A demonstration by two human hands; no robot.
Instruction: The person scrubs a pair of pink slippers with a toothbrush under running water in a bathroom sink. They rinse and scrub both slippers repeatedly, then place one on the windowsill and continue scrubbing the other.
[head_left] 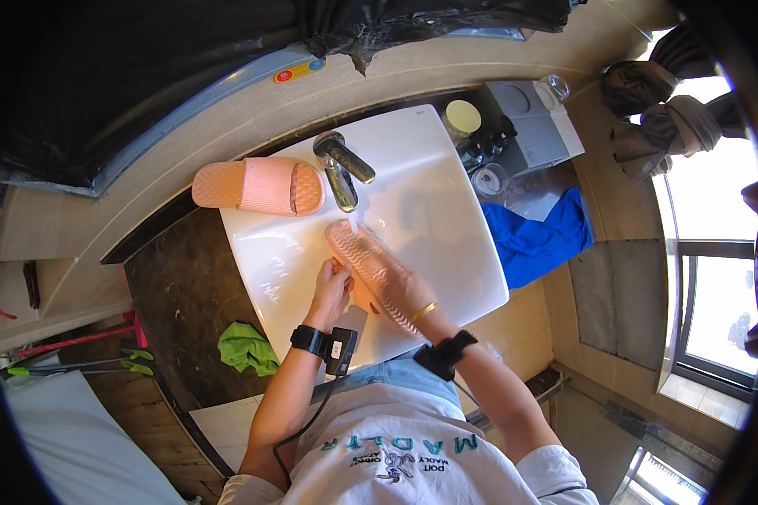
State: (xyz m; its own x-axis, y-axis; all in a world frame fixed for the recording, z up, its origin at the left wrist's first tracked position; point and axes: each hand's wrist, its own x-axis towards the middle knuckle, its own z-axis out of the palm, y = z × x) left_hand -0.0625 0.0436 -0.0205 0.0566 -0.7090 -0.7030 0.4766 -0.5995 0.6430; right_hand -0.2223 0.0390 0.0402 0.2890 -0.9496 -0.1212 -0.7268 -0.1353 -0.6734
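A pink slipper (364,257) is held over the white sink (446,219), its zigzag-treaded sole turned upward. My left hand (332,290) grips it by the near left side, fingers bent at the edge. Across the heel half of the sole lies my right hand (410,291), closed on the slipper, with its fingertips partly hidden. The toe end sits just under the spout of the metal faucet (343,168), where a thin stream seems to fall. A second pink slipper (265,186) rests right side up on the sink's back left rim.
Left of the sink, a green cloth (248,348) lies on the dark counter (177,290). A blue cloth (541,236) hangs over the counter on the right. Behind it stand a grey box (522,122) and a jar with a pale yellow lid (462,118).
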